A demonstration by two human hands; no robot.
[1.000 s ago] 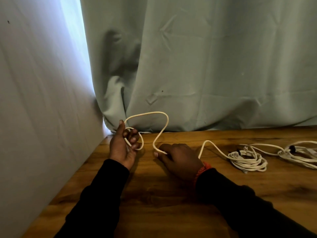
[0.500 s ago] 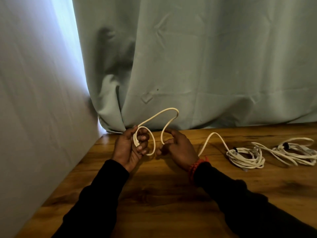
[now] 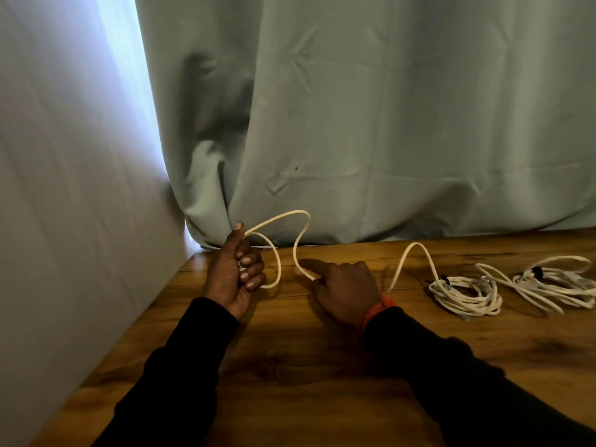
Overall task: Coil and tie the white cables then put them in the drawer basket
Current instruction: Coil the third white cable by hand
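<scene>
Wooden table against grey-green curtain and white wall.

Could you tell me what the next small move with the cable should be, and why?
Probably the right hand should carry its pinched stretch of white cable back to the left hand to lay another loop. The left hand holds only one loop or so, and a heap of slack lies on the table.
</scene>
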